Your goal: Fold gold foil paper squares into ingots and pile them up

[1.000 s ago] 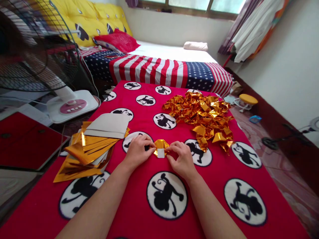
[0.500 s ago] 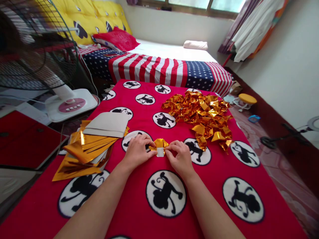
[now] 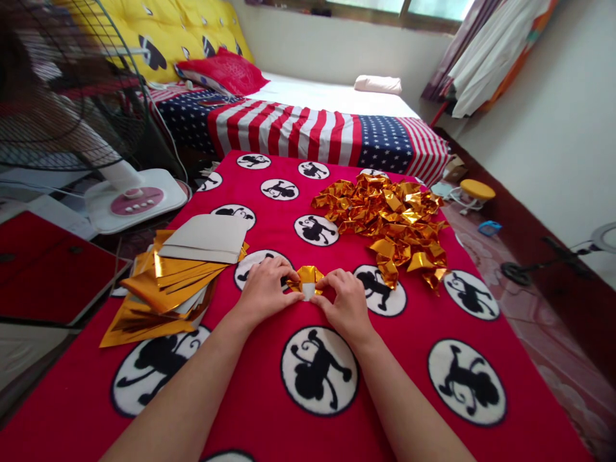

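Note:
Between my two hands lies a small folded piece of gold foil paper [image 3: 308, 274], with a pale square of its backing facing me. My left hand [image 3: 266, 287] pinches its left side, thumb near the pale lower part. On the opposite side my right hand [image 3: 345, 301] grips the edge, thumb and fingers close together. Left of my hands is a stack of flat gold foil sheets [image 3: 168, 289], topped by pale grey sheets [image 3: 206, 237]. A heap of folded gold foil pieces [image 3: 380, 208] spreads over the cloth beyond my right hand.
A red cloth with monkey prints [image 3: 389, 366] covers the work surface. To the left stands an electric fan [image 3: 137, 200], beside a red panel [image 3: 43, 269]. Behind is a bed with a striped, starred cover [image 3: 289, 128]. A yellow stool [image 3: 477, 188] sits on the floor at right.
My right thumb has shifted left and in toward the pale square's lower edge. The left hand keeps its hold. The whole view has shifted slightly.

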Demonstrator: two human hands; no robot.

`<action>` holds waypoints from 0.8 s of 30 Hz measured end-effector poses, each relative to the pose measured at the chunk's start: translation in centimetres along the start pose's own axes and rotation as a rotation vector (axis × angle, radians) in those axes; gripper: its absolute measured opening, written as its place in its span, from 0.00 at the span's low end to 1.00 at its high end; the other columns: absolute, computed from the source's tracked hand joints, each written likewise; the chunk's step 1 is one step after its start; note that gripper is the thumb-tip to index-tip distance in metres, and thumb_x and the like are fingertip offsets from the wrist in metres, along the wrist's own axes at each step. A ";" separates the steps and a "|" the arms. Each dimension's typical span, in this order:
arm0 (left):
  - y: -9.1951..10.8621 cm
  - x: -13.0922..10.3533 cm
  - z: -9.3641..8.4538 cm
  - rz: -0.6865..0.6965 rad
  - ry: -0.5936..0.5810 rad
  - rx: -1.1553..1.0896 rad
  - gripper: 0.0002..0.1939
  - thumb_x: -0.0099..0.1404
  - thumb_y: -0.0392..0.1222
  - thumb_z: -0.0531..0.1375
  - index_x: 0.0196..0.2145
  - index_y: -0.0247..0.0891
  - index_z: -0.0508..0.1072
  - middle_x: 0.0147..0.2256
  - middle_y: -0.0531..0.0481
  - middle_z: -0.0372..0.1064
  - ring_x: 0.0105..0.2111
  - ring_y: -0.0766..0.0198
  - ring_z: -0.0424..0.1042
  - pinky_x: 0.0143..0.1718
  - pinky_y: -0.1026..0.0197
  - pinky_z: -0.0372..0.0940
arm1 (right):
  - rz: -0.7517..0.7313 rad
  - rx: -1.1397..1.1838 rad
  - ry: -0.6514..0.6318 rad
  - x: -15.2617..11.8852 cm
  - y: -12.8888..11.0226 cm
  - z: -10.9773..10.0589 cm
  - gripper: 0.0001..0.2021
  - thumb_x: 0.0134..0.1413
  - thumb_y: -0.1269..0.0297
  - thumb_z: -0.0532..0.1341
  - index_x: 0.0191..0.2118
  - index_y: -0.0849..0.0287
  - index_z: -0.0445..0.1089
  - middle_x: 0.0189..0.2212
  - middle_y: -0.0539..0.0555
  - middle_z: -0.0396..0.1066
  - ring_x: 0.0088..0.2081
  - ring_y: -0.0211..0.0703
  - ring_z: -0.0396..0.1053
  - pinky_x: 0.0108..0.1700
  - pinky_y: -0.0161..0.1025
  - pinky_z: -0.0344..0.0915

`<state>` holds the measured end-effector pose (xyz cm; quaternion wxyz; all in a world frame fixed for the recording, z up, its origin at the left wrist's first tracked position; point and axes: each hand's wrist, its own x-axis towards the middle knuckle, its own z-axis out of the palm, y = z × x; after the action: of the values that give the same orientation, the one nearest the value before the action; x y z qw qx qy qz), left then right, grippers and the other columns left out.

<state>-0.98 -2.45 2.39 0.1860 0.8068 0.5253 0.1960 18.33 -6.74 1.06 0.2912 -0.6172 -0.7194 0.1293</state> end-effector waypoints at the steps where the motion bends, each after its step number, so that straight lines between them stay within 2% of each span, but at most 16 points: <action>1: 0.0 0.0 0.0 -0.002 -0.002 -0.001 0.14 0.48 0.50 0.69 0.33 0.45 0.77 0.40 0.52 0.71 0.42 0.55 0.68 0.42 0.54 0.59 | 0.000 0.002 -0.004 0.0 0.0 0.0 0.11 0.42 0.61 0.72 0.32 0.54 0.72 0.35 0.50 0.71 0.39 0.46 0.65 0.43 0.43 0.56; 4: -0.1 0.1 0.1 -0.013 -0.007 -0.011 0.13 0.48 0.50 0.69 0.32 0.46 0.77 0.40 0.53 0.71 0.42 0.56 0.68 0.42 0.54 0.59 | -0.012 0.039 -0.015 0.1 0.2 -0.1 0.07 0.47 0.62 0.69 0.32 0.54 0.72 0.34 0.50 0.71 0.39 0.45 0.66 0.43 0.42 0.56; 6: -0.1 0.1 0.2 -0.019 -0.004 -0.014 0.10 0.50 0.48 0.68 0.31 0.46 0.77 0.39 0.53 0.71 0.42 0.57 0.68 0.43 0.54 0.59 | -0.012 0.060 -0.020 0.2 0.2 -0.2 0.02 0.52 0.67 0.66 0.32 0.53 0.73 0.34 0.49 0.71 0.39 0.43 0.66 0.43 0.41 0.56; 7: -0.1 0.1 0.2 -0.021 0.002 -0.012 0.09 0.51 0.48 0.68 0.31 0.45 0.77 0.39 0.53 0.71 0.42 0.57 0.68 0.43 0.54 0.59 | -0.007 0.059 -0.020 0.2 0.2 -0.2 0.03 0.53 0.69 0.65 0.32 0.53 0.73 0.34 0.49 0.71 0.39 0.43 0.66 0.43 0.41 0.56; 13: 0.0 0.1 0.3 -0.015 0.009 0.003 0.09 0.52 0.47 0.67 0.32 0.45 0.78 0.40 0.52 0.71 0.41 0.57 0.67 0.42 0.54 0.59 | -0.016 0.044 -0.015 0.1 0.2 -0.2 0.05 0.48 0.69 0.67 0.31 0.54 0.71 0.33 0.49 0.72 0.39 0.44 0.66 0.44 0.41 0.56; 19: 0.0 0.2 0.8 -0.029 0.055 -0.015 0.03 0.57 0.43 0.64 0.30 0.44 0.78 0.38 0.52 0.72 0.41 0.57 0.67 0.42 0.53 0.58 | -0.010 0.056 0.028 0.3 0.3 0.0 0.05 0.50 0.71 0.64 0.32 0.55 0.68 0.31 0.50 0.72 0.36 0.44 0.66 0.41 0.41 0.56; 24: -0.1 0.2 1.1 -0.027 0.094 -0.015 0.03 0.57 0.41 0.63 0.29 0.43 0.78 0.38 0.51 0.72 0.40 0.56 0.67 0.43 0.53 0.59 | -0.032 0.056 0.021 0.4 0.5 -0.1 0.05 0.51 0.74 0.62 0.32 0.55 0.69 0.31 0.51 0.72 0.36 0.45 0.67 0.40 0.41 0.57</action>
<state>-0.48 -2.36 1.45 0.1696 0.7881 0.5429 0.2353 18.71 -6.24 0.96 0.3179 -0.5986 -0.7221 0.1385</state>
